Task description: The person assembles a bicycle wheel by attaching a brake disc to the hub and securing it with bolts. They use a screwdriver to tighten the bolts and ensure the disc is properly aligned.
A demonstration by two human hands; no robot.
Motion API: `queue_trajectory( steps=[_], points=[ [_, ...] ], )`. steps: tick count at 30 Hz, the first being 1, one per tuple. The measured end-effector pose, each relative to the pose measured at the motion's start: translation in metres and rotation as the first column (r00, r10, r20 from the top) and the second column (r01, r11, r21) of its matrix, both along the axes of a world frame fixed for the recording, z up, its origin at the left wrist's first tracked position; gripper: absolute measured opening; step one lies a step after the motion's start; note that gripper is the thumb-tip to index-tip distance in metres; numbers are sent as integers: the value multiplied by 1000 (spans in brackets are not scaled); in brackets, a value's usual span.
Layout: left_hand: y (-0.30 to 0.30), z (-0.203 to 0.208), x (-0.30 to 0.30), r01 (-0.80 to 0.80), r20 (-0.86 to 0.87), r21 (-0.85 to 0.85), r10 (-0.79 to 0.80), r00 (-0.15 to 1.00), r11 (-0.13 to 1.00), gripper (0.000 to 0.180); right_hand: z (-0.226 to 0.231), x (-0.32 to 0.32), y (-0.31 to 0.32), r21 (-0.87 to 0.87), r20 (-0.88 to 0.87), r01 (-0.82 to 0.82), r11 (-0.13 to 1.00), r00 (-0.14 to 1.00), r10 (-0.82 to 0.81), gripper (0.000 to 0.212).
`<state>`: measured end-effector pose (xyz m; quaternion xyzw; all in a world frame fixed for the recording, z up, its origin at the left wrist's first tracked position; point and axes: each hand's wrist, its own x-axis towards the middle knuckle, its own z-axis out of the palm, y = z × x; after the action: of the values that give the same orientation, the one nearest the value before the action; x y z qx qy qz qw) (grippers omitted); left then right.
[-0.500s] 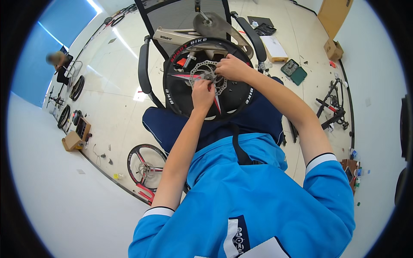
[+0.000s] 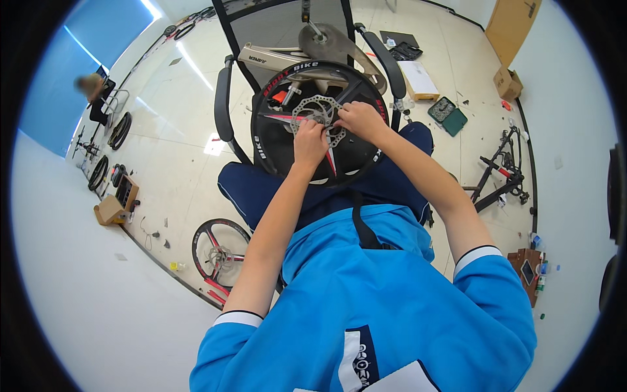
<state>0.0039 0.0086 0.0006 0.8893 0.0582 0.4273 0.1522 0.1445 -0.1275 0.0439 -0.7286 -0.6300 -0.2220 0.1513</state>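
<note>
Bicycle wheel lies flat between chair armrests, brake rotor facing up | left hand near rotor's middle, fingers narrow | right hand at rotor's right side, fingers narrow | cannot tell whether either pinches anything

The wheel is black with red and white markings, its disc silver.
</note>
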Motion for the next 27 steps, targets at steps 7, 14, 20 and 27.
queue_trajectory(
  steps=[7,14,20,27],
  points=[
    [-2,4,1,7,-56,-18,-8,998,1000,6,-23,-24,-7,145,-144,184,972,976,-164,28],
    [2,12,1,4,-70,-40,-7,998,999,7,-35,-20,-32,312,-647,460,831,743,-169,11],
    [-7,4,-7,6,-14,-112,-8,1000,994,6,-82,-34,-28,39,-784,491,870,555,-278,23],
    [-7,4,-7,14,5,-125,-13,1000,992,6,-115,-21,-22,-13,-626,376,927,720,-300,21]
  ],
)
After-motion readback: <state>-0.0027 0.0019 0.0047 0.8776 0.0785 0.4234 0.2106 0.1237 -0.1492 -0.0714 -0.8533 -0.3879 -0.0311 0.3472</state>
